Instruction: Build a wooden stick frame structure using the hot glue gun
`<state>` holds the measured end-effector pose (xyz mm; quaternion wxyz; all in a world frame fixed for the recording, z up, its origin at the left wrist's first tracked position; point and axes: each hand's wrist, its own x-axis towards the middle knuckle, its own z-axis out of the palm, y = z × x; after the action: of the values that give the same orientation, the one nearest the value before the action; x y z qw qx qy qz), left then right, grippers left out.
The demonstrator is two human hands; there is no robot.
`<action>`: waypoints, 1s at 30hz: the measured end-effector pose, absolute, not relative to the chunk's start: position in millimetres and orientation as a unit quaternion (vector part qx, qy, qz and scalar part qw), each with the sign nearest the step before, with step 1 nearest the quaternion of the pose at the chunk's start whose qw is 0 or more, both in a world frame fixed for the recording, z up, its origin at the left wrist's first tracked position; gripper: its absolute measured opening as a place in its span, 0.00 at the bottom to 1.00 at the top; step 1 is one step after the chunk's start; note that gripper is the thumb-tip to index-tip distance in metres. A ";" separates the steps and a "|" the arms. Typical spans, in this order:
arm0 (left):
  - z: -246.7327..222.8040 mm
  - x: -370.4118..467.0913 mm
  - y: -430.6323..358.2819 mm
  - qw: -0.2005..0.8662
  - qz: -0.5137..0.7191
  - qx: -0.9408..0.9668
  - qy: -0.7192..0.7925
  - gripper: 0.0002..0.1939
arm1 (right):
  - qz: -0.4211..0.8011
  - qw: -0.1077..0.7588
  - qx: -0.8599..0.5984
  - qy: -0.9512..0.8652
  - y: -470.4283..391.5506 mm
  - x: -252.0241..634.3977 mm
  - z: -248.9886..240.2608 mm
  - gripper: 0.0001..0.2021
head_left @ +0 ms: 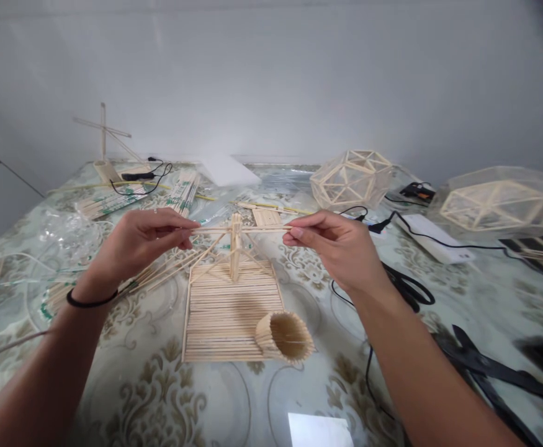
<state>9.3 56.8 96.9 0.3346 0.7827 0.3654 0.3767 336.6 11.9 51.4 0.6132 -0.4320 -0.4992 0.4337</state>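
My left hand (pixel 157 233) pinches the left end of a thin wooden crossbar (pixel 213 230), and my right hand (pixel 324 239) pinches its right end. The bar lies level against the upper part of a wooden post (pixel 235 251); whether it is fixed there I cannot tell. Slanting sticks brace this post, which stands upright at the back of a flat base of wooden sticks (pixel 229 310). On the base's front right corner is a round stick cup (pixel 285 336), open at the top.
Loose sticks (pixel 159 270) and wrapped chopsticks (pixel 182 189) lie left. A stick cross (pixel 103 130) stands behind them. Two wooden frame domes (pixel 352 179) (pixel 499 202) sit at the back right. Black cables, scissors (pixel 408 285) and black cutters (pixel 489 366) lie on the right.
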 end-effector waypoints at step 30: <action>155.7 58.9 65.7 0.125 0.177 0.904 0.367 0.23 | 0.441 0.604 -0.430 -0.506 13.2 333.6 56.9 0.15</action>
<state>58.9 65.7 155.7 0.1247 0.9044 0.3675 0.1773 333.6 13.2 56.9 0.6041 -0.4298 -0.5060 0.4409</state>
